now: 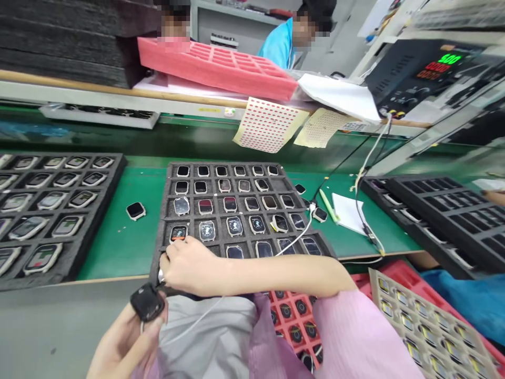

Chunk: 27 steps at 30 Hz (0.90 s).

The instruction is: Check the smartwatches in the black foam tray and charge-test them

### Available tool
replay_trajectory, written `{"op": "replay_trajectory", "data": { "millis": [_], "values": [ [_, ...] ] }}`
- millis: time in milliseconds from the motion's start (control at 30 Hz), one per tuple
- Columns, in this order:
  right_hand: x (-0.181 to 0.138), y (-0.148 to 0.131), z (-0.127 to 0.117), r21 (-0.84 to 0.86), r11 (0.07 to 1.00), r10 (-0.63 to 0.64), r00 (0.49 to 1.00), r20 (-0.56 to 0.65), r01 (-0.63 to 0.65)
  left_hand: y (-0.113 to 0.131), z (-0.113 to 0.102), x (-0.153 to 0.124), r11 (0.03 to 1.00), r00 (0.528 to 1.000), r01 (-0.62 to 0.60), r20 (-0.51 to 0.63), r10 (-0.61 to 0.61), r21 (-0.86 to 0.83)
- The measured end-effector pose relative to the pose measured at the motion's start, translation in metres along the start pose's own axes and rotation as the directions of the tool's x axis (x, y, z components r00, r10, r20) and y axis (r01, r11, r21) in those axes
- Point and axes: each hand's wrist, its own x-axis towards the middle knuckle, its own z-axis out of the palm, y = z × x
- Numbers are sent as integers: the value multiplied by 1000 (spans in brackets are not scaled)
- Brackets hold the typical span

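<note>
Dark watch (147,303): in your left hand (125,341), just off the near-left corner of the grey tray (164,210).
Watch's axis: nearly square and tilted, so no long axis stands out.
Left fingers: pinched on the watch's edges, your thumb on the side nearer you.
Right hand (189,266): close to the watch, beyond it and to its right; palm down over the tray's corner, just short of the orange-lit watch (179,232).
Right fingers: curled downward; you can't tell whether they grip anything.
Right forearm: stretched leftward across the tray's near edge.
</note>
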Motion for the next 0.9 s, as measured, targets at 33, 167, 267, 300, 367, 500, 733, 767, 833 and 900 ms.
{"op": "replay_trajectory", "data": {
  "millis": [33, 167, 267, 300, 367, 500, 733, 767, 833, 900],
  "values": [
    [-1, 5, -1, 54, 998, 18, 1000, -2, -17, 1, 1, 4, 1000, 1000, -19, 4, 19, -4],
    [-10, 29, -10, 394, 914, 139, 987, -86, -94, 8, 3, 23, 997, 991, -72, 116, 72, -3],
    [-18, 38, -21, 583, 813, 135, 970, -200, 7, 12, 2, 34, 997, 965, -77, 250, 76, -6],
    [-20, 38, -24, 601, 798, 100, 973, -206, 45, 12, 2, 37, 997, 954, -79, 287, 80, -15],
    [-23, 34, -28, 577, 809, -8, 983, -184, 115, 11, 3, 42, 997, 932, -76, 354, 78, -20],
    [-24, 24, -27, 483, 861, -120, 987, -105, 156, 9, 9, 47, 993, 933, -110, 349, 86, 49],
    [-20, 25, -13, 445, 885, -91, 988, -121, 136, 6, 20, 55, 966, 930, -259, 270, 251, -9],
    [-21, 24, -10, 464, 875, -76, 987, -141, 134, 4, 20, 57, 966, 932, -258, 259, 255, -22],
    [-23, 24, -3, 518, 845, -45, 983, -179, 133, -1, 20, 59, 968, 940, -247, 231, 250, -43],
    [-24, 23, 4, 572, 810, -14, 979, -201, 129, -4, 20, 60, 971, 950, -231, 202, 239, -63]
  ]
}}
